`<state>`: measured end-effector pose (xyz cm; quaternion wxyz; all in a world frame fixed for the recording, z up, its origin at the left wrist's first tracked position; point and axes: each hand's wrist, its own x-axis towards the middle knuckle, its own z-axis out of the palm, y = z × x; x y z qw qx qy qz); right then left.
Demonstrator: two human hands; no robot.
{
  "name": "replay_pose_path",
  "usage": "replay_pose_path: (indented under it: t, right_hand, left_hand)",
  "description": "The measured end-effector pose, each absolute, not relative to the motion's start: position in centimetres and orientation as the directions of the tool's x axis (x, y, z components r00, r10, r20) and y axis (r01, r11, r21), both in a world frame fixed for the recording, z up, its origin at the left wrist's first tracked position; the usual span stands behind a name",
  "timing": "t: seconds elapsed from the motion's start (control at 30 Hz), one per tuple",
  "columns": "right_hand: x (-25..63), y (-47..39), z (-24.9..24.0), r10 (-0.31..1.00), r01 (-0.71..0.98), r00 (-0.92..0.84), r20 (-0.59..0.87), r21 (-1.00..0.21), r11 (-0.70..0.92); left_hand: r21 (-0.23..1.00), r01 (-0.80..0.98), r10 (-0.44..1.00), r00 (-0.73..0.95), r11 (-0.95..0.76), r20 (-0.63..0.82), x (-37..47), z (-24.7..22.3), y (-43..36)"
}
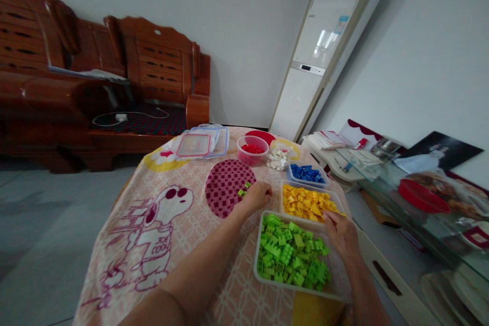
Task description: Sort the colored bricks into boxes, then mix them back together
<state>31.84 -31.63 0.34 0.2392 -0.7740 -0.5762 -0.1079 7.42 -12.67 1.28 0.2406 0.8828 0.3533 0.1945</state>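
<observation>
My left hand (259,195) is above the tablecloth with its fingers curled together; what they hold, if anything, is hidden. Beside it, a few loose green building bricks (243,191) lie on a purple checked circle of the cloth. My right hand (343,234) has its fingers pinched at the right end of a tub of yellow building bricks (305,202); I cannot make out what is between them. Below that forearm and hand, a larger clear plastic tub (290,288) holds many green building bricks (288,252), with its right end bare.
Behind the yellow bricks stands a tub of blue bricks (306,173). White bricks (278,159) are heaped beside a round bowl (252,158) of red pieces. Clear lids (193,145) are stacked at the far left. A cluttered glass shelf (420,224) borders the table's right side.
</observation>
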Motion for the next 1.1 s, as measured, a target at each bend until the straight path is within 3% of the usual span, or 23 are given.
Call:
replay_pose_path:
  t: [0.17,0.3,0.43,0.63,0.7,0.9,1.1]
  right_hand:
    - [31.8,-31.6,0.4,0.841,0.945,0.303,0.448,-0.258,-0.203]
    - [31.6,-31.7,0.5,0.834,0.943,0.308,0.457,-0.265,-0.203]
    - [31.4,-31.7,0.7,0.836,0.939,0.311,0.451,-0.28,-0.199]
    - [31.5,-31.7,0.6,0.835,0.939,0.318,0.448,-0.268,-0.214]
    - [31.5,-31.7,0.6,0.839,0.941,0.317,0.443,-0.26,-0.218]
    - [31.4,-31.7,0.7,0.845,0.944,0.309,0.436,-0.249,-0.217]
    - [31.6,-31.7,0.5,0.837,0.942,0.31,0.452,-0.263,-0.207]
  left_hand:
    - [0.71,0.365,0.696,0.676,-0.602,0.243,7.4,3.8,-13.6]
    - [0.759,0.239,0.616,0.744,-0.606,0.257,7.8,6.0,-15.7]
    - [0.731,0.141,0.46,0.85,-0.668,0.256,8.7,7.0,-18.4]
    - [0.632,-0.06,0.103,0.97,-0.773,0.219,9.9,7.0,-22.0]
    - [0.621,-0.077,0.058,0.979,-0.78,0.194,10.0,6.9,-22.5]
    - [0.614,0.022,0.21,0.949,-0.789,0.236,9.0,7.5,-20.4]
    - [0.625,0.336,0.594,0.761,-0.704,0.261,6.5,6.8,-14.9]
